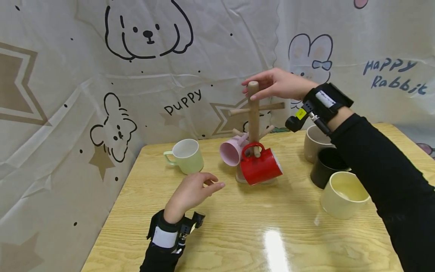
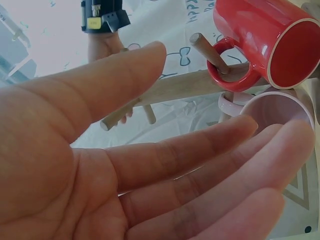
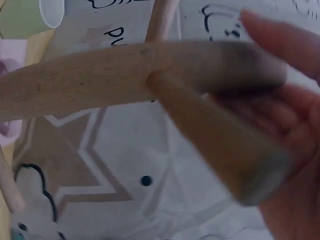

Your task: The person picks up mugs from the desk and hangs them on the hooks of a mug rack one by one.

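Note:
A wooden mug tree [image 1: 253,126] stands on the table, its post upright. My right hand [image 1: 280,84] holds the top of the post, thumb in front and fingers behind; the right wrist view shows the post end [image 3: 250,65] between them. A red mug [image 1: 261,168] hangs tilted by its handle from a lower front peg. Behind it to the left, a pink mug [image 1: 230,153] hangs from another low peg. With nothing in its grasp, my left hand [image 1: 192,192] hovers over the table left of the stand, its fingers [image 2: 185,150] loosely extended in the left wrist view.
A pale green mug [image 1: 188,160] stands upright at the back left. On the right are a beige mug [image 1: 310,145], a black mug [image 1: 321,172] and a pale yellow mug [image 1: 340,204], partly behind my right sleeve. A printed cloth [image 1: 163,83] hangs behind the table.

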Tool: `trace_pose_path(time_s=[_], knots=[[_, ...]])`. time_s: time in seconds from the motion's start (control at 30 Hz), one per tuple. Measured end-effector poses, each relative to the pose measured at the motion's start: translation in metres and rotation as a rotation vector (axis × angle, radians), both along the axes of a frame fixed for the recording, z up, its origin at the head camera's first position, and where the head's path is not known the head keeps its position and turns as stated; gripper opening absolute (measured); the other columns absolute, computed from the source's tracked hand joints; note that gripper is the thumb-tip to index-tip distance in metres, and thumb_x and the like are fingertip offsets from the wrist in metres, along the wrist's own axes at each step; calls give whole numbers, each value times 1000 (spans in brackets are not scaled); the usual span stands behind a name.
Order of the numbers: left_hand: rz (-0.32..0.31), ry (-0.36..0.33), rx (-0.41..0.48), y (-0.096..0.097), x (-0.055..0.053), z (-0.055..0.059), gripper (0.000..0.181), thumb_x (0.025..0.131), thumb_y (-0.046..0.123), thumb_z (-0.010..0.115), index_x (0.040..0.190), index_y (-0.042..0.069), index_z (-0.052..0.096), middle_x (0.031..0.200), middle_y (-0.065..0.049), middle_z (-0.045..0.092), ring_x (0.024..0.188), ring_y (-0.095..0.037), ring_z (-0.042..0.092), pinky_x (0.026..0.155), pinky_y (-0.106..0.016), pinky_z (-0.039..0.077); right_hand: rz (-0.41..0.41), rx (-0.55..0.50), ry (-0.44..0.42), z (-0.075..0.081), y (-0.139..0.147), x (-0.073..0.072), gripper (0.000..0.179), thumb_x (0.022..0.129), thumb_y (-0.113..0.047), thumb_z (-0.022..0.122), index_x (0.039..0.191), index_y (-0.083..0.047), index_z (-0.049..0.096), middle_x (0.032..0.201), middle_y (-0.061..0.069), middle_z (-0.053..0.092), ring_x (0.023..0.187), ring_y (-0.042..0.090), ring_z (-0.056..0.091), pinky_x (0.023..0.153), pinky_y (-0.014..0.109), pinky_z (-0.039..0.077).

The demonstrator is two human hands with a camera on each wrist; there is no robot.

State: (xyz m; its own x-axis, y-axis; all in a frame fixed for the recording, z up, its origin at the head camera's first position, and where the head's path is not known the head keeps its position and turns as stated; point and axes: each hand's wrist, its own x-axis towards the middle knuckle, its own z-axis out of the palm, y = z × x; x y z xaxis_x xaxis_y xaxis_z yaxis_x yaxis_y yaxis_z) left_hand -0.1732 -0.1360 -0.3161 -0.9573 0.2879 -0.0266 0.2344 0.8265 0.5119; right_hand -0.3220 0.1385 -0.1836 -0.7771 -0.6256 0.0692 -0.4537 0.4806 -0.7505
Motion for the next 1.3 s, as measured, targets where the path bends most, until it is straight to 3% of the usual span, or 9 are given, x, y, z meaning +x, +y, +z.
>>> trace_pose_path(time_s=[0.13, 0.2, 0.4, 0.53, 0.9, 1.07, 1.3], knots=[[3, -5, -3, 0, 1, 1, 29, 86, 36, 62, 98, 11, 69, 91, -3, 68, 80, -14, 61, 72, -31, 49, 127, -114, -123, -6, 2, -15, 49, 89, -7, 58, 136, -7, 44, 126, 4, 60, 120, 20, 52, 107, 41, 33], [2, -7, -9, 0, 1, 2, 30, 86, 36, 62, 98, 11, 69, 91, -3, 68, 79, -13, 61, 72, -31, 49, 162, -146, -138, -9, 3, -20, 44, 89, -6, 58, 132, -4, 47, 121, 3, 62, 118, 18, 54, 106, 39, 35], [6, -9, -23, 1, 1, 3, 29, 86, 37, 62, 98, 12, 69, 91, -2, 68, 79, -13, 61, 73, -31, 48, 213, -208, -27, -16, 5, -25, 25, 87, -5, 60, 112, 0, 60, 104, 4, 68, 105, 19, 59, 94, 27, 45], [-2, -6, -24, 3, 0, 2, 30, 86, 38, 62, 99, 12, 69, 91, -2, 68, 80, -13, 61, 73, -31, 48, 186, -235, 56, -22, 8, -22, 23, 87, -6, 62, 109, -1, 62, 100, 1, 69, 101, 15, 62, 90, 23, 47], [-9, -8, -24, 6, 4, 4, 31, 86, 36, 62, 101, 10, 69, 94, -3, 68, 86, -17, 62, 74, -32, 49, -18, -304, 155, -29, 12, 3, 29, 85, -6, 64, 113, 1, 61, 99, -1, 70, 92, 6, 65, 84, 18, 49], [-4, -9, -37, 6, 5, 5, 31, 85, 37, 63, 100, 10, 69, 93, -3, 68, 86, -17, 61, 73, -32, 49, -205, -252, 264, -30, 2, 17, 30, 84, -9, 66, 112, 1, 63, 101, 11, 69, 85, 0, 64, 82, 19, 50], [6, -17, -34, 5, 6, 6, 32, 86, 37, 62, 102, 10, 69, 96, -3, 68, 90, -19, 61, 75, -33, 49, -480, -141, 488, -31, -19, 29, 28, 81, -17, 71, 103, -1, 67, 97, 19, 69, 80, 23, 66, 63, 14, 47]])
